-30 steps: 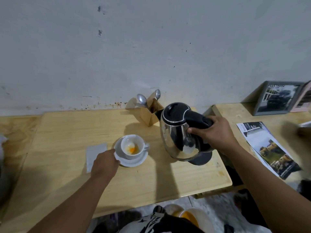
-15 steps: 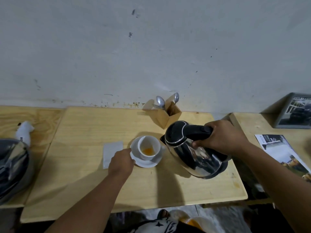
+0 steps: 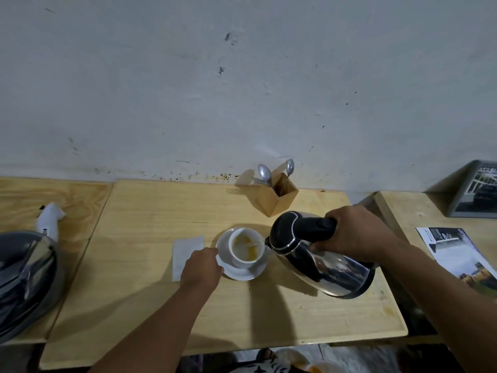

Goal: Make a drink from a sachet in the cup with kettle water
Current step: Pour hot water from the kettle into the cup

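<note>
A white cup (image 3: 247, 249) with orange powder and pale liquid inside stands on a white saucer (image 3: 242, 273) in the middle of the wooden table (image 3: 161, 305). My left hand (image 3: 201, 267) grips the saucer's left rim. My right hand (image 3: 355, 232) holds the black handle of a steel kettle (image 3: 322, 262), which is tilted left with its spout at the cup's right rim. A white paper (image 3: 185, 251), perhaps the sachet, lies flat just left of the saucer.
A wooden holder (image 3: 278, 196) with spoons and a fork stands behind the cup by the wall. A grey helmet (image 3: 24, 281) sits at the far left. A brochure (image 3: 457, 251) and a framed picture (image 3: 476, 192) are on the right table.
The kettle has been lifted off its base, carried left and tipped over the cup. The cup now holds more pale liquid. My left hand stays on the saucer.
</note>
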